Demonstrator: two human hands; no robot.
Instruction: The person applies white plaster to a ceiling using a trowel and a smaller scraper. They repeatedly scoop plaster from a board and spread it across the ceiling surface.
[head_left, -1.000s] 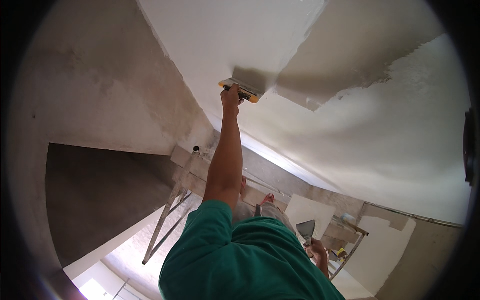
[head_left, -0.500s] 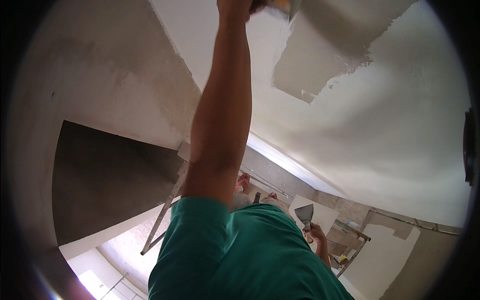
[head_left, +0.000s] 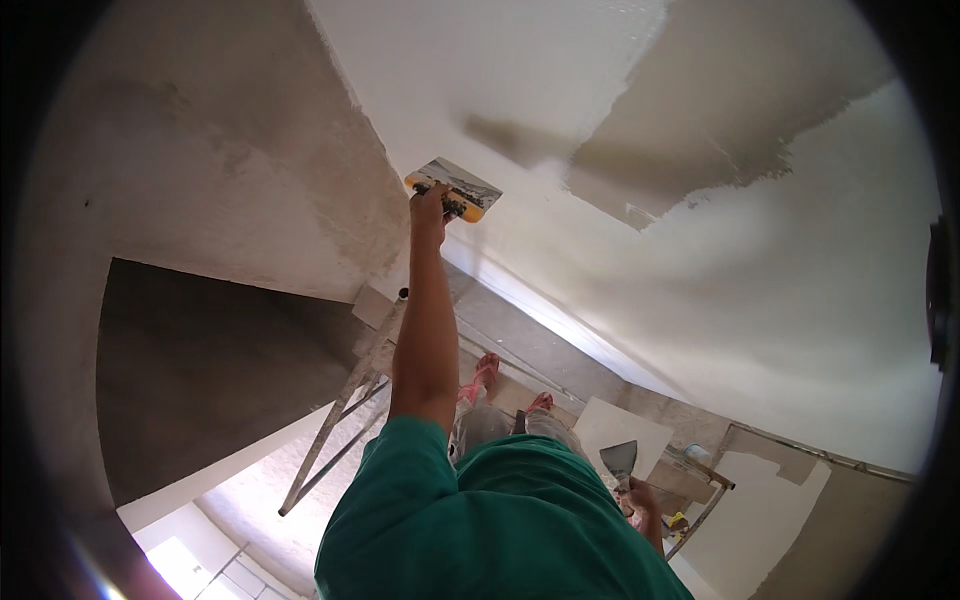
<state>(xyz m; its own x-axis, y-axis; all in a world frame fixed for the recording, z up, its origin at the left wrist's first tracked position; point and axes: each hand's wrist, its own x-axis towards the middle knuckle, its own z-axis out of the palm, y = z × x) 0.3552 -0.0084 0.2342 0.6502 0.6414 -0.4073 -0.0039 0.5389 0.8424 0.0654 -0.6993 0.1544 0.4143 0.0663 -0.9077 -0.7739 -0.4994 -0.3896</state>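
My left hand (head_left: 428,205) is raised on the stretched arm and grips a wide putty blade (head_left: 466,190) with a yellow and black handle and white smears on its metal. The blade is beside the white plastered wall surface (head_left: 530,60), near its border with the mottled beige surface (head_left: 250,150); I cannot tell if it touches. A darker grey patch (head_left: 700,90) with ragged edges lies to the right. Low at the right, beside my green shirt, my right hand (head_left: 640,500) holds a smaller triangular scraper (head_left: 620,460), blade upward.
My feet in pink sandals stand on planks (head_left: 530,385) of a metal scaffold (head_left: 330,430). A pale board (head_left: 605,425), small containers (head_left: 697,450) and a yellow-handled item (head_left: 678,522) lie at the right. A dark opening (head_left: 200,370) is at the left; another metal frame (head_left: 240,570) stands below.
My left hand with the wide blade went up to the top of the view, then came back down, a little left of where it started. My right hand has barely moved.
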